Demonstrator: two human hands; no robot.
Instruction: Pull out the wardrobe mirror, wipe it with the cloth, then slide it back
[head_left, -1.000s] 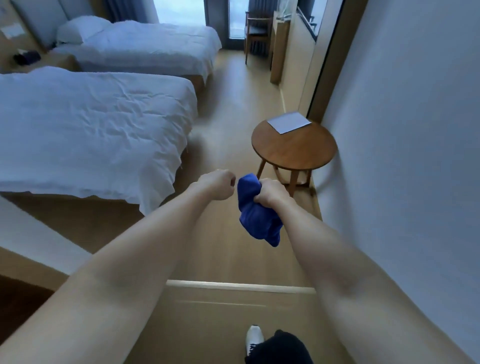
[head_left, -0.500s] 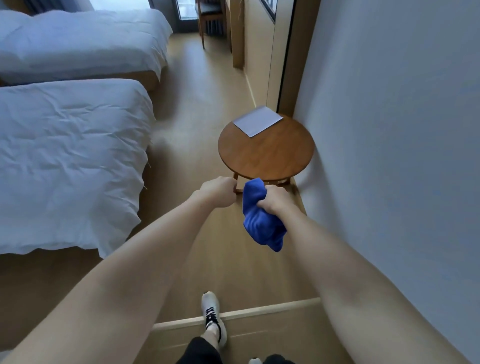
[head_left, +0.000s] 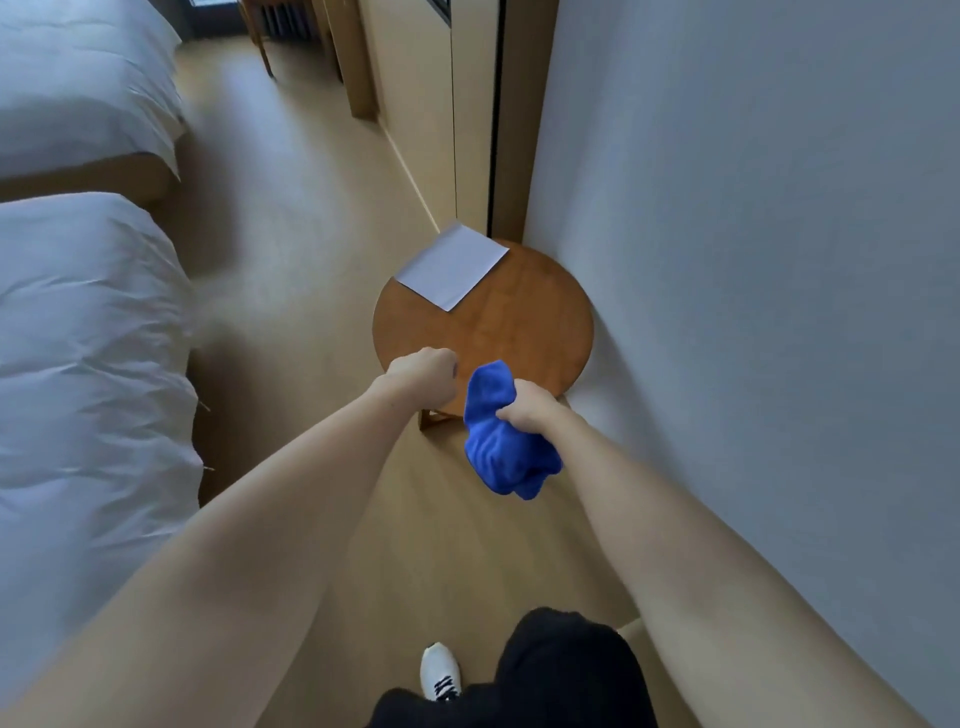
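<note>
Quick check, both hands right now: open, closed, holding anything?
Left hand: closed in a fist, holding nothing visible.
Right hand: closed around the bunched blue cloth.

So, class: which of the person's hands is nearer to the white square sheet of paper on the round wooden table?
Left. The left hand hangs over the table's near edge, just below the white square sheet of paper; the right hand, gripping the blue cloth, sits lower and further right.

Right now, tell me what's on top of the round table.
A white sheet lies flat at the table's far edge. The hands and cloth cover its near edge.
</note>
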